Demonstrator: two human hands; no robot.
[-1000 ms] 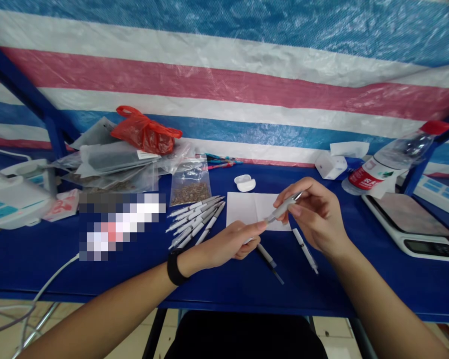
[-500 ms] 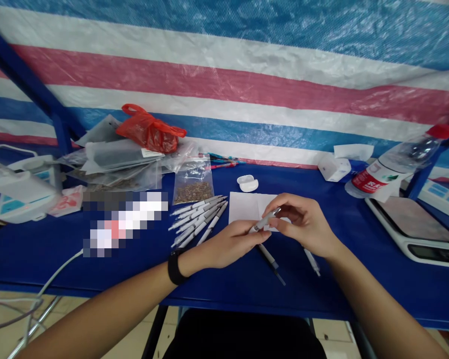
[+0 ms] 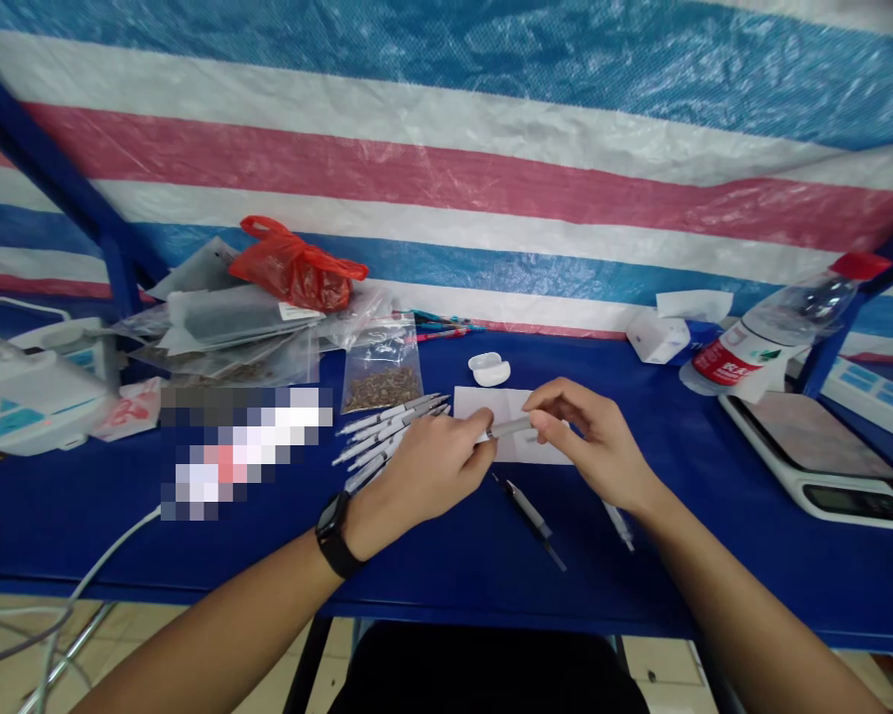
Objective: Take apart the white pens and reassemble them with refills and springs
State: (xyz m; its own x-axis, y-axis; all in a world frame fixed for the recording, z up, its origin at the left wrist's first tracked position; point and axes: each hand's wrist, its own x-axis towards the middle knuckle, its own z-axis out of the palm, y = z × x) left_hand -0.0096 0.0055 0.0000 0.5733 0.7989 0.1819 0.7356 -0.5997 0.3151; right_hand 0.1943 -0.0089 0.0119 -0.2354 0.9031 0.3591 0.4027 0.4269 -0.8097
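Over the white sheet of paper (image 3: 483, 401), a pen (image 3: 512, 427) with a grey barrel is held level between my hands. My left hand (image 3: 439, 458), wearing a black watch, closes thumb and fingers on its left end. At the other end, my right hand (image 3: 599, 441) pinches the tip side between thumb and fingers. Below them on the table lie a loose pen barrel (image 3: 528, 508) with a dark refill (image 3: 554, 555), and a clear-and-white pen part (image 3: 619, 526) partly under my right hand. Several white pens (image 3: 376, 428) lie in a pile, partly covered by my left hand.
A bag of small springs or metal bits (image 3: 382, 385) lies behind the pile. Nearby are an open white case (image 3: 489, 370), a red plastic bag (image 3: 298, 270) and clear bags (image 3: 230, 322). On the right stand a bottle (image 3: 744, 347) and a digital scale (image 3: 826, 466).
My left hand has turned over, back upward, and now grips the pen's left end. The pen has swung from tilted to nearly level. My right hand stays at its other end.
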